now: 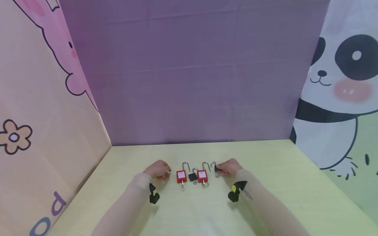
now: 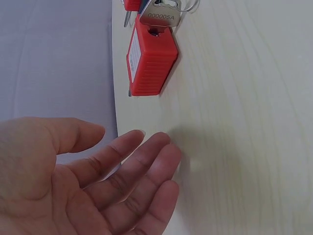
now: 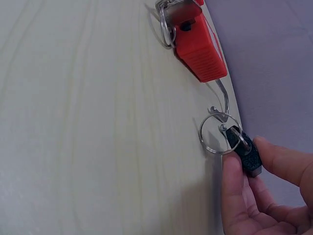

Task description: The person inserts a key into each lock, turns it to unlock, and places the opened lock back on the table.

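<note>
A small black padlock point(image 3: 248, 155) with its shackle point(image 1: 213, 163) open is pinched between the thumb and fingers of my right hand point(image 1: 231, 167). A key with a wire ring point(image 3: 201, 139) sticks out of it. My left hand point(image 1: 158, 169) hovers by the table, palm facing in and fingers relaxed, holding nothing. Nearest to it lies a red padlock point(image 1: 181, 176), open, with a key point(image 2: 159, 15) marked 000005A in its base. Another black padlock point(image 1: 193, 177) sits between it and a second red padlock point(image 1: 202, 176), also open with a key in it.
The padlocks lie in a row on a pale wood-grain table point(image 1: 189, 213). A purple cloth point(image 1: 192, 75) hangs behind the back edge. Printed cloths with a panda point(image 1: 330, 95) and a pink figure point(image 1: 59, 36) stand at the sides.
</note>
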`<state>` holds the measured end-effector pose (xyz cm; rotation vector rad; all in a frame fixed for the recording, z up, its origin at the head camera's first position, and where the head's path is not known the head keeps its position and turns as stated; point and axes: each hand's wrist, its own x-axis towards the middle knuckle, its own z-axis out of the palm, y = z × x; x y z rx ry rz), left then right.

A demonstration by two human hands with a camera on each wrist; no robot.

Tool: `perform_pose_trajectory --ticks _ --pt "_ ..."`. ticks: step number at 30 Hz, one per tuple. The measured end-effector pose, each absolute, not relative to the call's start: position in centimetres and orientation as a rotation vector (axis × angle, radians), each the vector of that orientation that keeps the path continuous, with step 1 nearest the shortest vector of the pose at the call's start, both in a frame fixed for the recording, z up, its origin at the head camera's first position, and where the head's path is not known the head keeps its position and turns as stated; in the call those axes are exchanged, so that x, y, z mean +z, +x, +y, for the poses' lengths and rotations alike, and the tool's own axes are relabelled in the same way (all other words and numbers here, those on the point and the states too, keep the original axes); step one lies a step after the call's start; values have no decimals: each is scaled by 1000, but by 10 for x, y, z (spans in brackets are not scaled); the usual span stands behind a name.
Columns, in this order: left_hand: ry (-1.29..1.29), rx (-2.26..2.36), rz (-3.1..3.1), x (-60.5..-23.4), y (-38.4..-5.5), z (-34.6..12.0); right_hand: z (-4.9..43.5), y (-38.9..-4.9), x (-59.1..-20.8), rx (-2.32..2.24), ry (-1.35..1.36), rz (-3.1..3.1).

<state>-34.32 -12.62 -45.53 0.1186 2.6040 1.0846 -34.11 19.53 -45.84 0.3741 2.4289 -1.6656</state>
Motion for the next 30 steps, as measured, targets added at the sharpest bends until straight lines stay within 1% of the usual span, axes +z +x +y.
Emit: perform_pose_trajectory --ticks 10,23,30 --pt "126 1084 2598 -454 -340 -125 194 -346 -464 -1507 420 2512" --pt "132 1086 2601 -452 -342 -125 194 -346 -458 -1347 381 2617" --pt "137 1075 2606 -450 -342 -125 195 -351 -460 -1274 396 2633"
